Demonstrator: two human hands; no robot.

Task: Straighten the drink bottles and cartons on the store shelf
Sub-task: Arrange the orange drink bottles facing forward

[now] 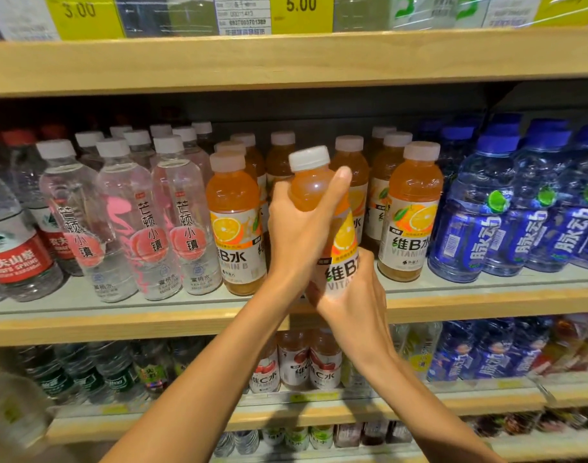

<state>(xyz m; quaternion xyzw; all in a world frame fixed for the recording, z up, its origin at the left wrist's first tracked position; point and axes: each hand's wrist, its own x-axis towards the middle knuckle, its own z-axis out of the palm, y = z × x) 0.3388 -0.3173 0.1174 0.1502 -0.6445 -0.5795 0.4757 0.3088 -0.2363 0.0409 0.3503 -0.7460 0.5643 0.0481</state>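
an orange vitamin drink bottle [314,190] with a white cap [308,158] is held in front of the middle shelf [135,320], between two standing orange bottles of the same kind, one to its left [235,222] and one to its right [411,212]. it is tilted slightly, with the cap leaning to the left. the left grip [299,225] is wrapped around the upper body of the bottle, the thumb laid up across the front just below the cap. the right grip [351,295] is closed around the lower, labelled part, and the base is hidden behind it, so it cannot be told whether the bottle touches the shelf. more orange bottles are ranged behind, upright. to the left, clear bottles with pink peach labels [172,222] are lined up, some leaning, and beyond them red-labelled water bottles [12,248] are seen at the edge. to the right, blue bottles [469,212] are packed close together. yellow price tags [301,11] are fixed above the upper shelf board [285,58]. on the shelf below, small bottles with red and white labels [306,359] are set, partly blurred.
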